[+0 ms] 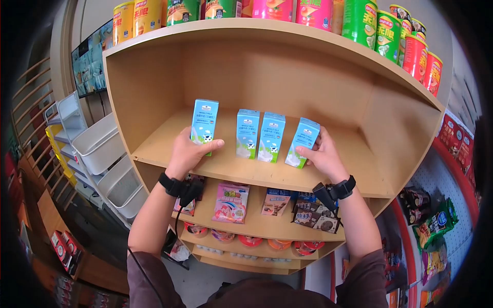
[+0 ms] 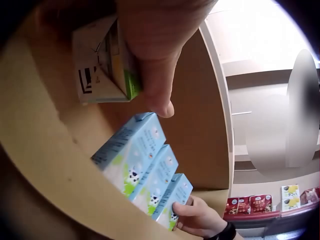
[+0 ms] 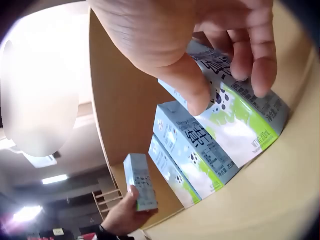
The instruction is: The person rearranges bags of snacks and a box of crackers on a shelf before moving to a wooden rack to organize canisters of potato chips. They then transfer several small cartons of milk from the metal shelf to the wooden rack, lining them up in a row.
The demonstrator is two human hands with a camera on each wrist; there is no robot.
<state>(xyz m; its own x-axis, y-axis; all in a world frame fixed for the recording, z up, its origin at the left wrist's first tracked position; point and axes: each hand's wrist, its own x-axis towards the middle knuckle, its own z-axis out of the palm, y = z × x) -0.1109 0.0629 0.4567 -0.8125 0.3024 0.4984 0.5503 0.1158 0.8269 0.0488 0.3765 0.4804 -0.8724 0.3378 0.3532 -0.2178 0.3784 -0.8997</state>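
Observation:
My left hand (image 1: 190, 150) grips a blue-and-white milk carton (image 1: 204, 123) at the left of the wooden shelf; the left wrist view shows its underside (image 2: 97, 75) lifted off the board. My right hand (image 1: 326, 156) pinches another milk carton (image 1: 303, 141) between thumb and fingers at the right, and it stands slightly tilted. Between the hands, two more milk cartons stand upright side by side, the left one (image 1: 247, 133) and the right one (image 1: 271, 136). All show a cow print and green bottom. In the right wrist view the thumb (image 3: 192, 95) presses the carton's front face.
Cans of chips (image 1: 359, 23) line the shelf top above. Below the milk shelf board (image 1: 221, 167) lie snack bags (image 1: 231, 203) and, lower, several bowls of food (image 1: 250, 240). White bins (image 1: 100, 146) stand at the left; a red-edged rack of snacks (image 1: 434, 226) is at the right.

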